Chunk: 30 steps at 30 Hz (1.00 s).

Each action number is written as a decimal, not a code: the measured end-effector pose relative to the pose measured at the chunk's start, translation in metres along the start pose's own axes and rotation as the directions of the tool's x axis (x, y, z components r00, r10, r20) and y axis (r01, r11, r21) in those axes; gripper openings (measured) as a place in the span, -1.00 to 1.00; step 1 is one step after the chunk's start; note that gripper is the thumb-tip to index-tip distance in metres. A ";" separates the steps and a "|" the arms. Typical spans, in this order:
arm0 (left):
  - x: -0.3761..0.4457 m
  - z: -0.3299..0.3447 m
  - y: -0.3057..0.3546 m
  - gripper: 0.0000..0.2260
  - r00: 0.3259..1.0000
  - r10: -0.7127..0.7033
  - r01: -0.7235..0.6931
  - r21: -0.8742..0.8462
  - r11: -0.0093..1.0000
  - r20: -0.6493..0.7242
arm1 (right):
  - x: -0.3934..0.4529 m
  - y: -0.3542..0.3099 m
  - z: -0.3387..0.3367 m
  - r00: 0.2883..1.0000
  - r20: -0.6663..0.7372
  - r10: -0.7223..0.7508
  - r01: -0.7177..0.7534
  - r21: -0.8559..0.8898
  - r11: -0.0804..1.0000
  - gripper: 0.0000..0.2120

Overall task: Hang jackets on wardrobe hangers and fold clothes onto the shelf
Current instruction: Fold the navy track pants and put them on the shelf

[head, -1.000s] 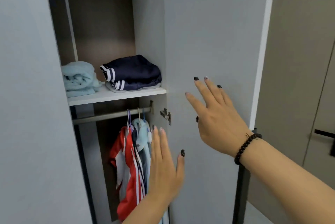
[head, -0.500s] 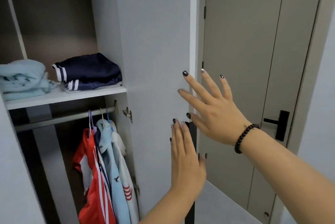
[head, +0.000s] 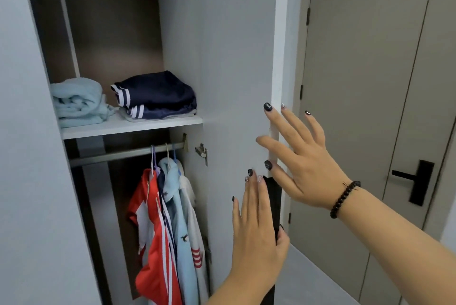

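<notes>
Jackets (head: 167, 230) hang in the lower part of the open wardrobe, bunched together on hangers (head: 162, 156) at the right end of the rail (head: 118, 155): a red one with white stripes on the left, a pale blue one beside it, and a white one with red bands on the right, touching one another. Above them the shelf (head: 123, 128) carries two folded piles: a light blue bundle (head: 77, 102) on the left and a navy garment with white stripes (head: 155, 96) just to its right, with the navy one lying on a thin pale piece. The door (head: 234, 58) stands swung out to the right of the opening, its inner face toward the camera and a hinge (head: 201, 154) showing near the rail's end. The left hand (head: 256, 225) lies flat against the door's inner face close to its free edge, fingers straight and together, thumb round the dark strip (head: 272, 196) on that edge. The right hand (head: 303, 159), with a bead bracelet (head: 344, 198) at the wrist, is spread open with straight fingers at the door's edge higher up, gripping nothing; whether its fingertips touch the panel I cannot tell. Far right is a beige room door (head: 365, 82) with a black handle (head: 417, 181).
</notes>
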<state>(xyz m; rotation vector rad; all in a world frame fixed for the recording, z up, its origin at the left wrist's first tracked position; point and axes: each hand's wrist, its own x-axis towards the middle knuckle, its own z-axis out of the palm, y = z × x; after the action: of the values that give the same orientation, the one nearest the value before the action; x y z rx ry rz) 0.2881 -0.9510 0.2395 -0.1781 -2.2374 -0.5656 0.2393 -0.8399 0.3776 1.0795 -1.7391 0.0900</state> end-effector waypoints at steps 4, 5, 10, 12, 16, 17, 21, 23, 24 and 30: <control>-0.010 -0.023 -0.022 -0.02 0.998 0.064 -0.064 0.010 0.998 -0.018 | 0.017 -0.027 0.026 0.989 -0.150 -0.011 0.034 0.152 0.988 -0.73; -0.012 -0.029 -0.028 -0.03 0.997 0.078 -0.078 0.014 0.997 -0.021 | 0.022 -0.033 0.033 0.983 -0.185 -0.016 0.051 0.183 0.982 -0.73; -0.025 -0.064 -0.057 -0.04 0.995 0.085 -0.083 0.047 0.995 -0.049 | 0.050 -0.063 0.054 0.951 -0.307 -0.038 0.137 0.306 0.942 -0.73; -0.031 -0.077 -0.071 -0.05 0.995 0.071 -0.069 0.034 0.997 -0.064 | 0.062 -0.079 0.059 0.944 -0.328 -0.043 0.160 0.339 0.927 -0.73; -0.044 -0.106 -0.103 -0.03 0.992 0.036 -0.028 0.068 0.997 -0.119 | 0.087 -0.112 0.072 0.940 -0.339 -0.047 0.181 0.375 0.909 -0.73; -0.046 -0.115 -0.111 -0.03 0.992 0.020 -0.011 0.075 0.997 -0.128 | 0.093 -0.120 0.077 0.941 -0.335 -0.055 0.187 0.377 0.907 -0.73; -0.055 -0.147 -0.147 -0.12 0.982 -0.082 0.101 0.109 0.989 -0.172 | 0.118 -0.155 0.098 0.951 -0.300 -0.077 0.194 0.385 0.902 -0.74; -0.060 -0.160 -0.168 -0.18 0.968 -0.158 0.179 0.098 0.979 -0.193 | 0.132 -0.173 0.109 0.954 -0.287 -0.082 0.194 0.386 0.902 -0.77; -0.062 -0.166 -0.179 -0.21 0.961 -0.194 0.215 0.089 0.972 -0.199 | 0.140 -0.181 0.115 0.955 -0.285 -0.086 0.193 0.375 0.907 -0.78; -0.063 -0.190 -0.234 -0.30 0.891 -0.383 0.391 -0.017 0.920 -0.243 | 0.178 -0.219 0.160 0.955 -0.289 -0.068 0.187 0.408 0.893 -0.77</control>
<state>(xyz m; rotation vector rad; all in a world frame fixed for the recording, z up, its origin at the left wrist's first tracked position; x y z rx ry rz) 0.3884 -1.2418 0.2231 0.3485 -2.0463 -0.7196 0.2661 -1.1624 0.3545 1.4300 -1.4278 0.5384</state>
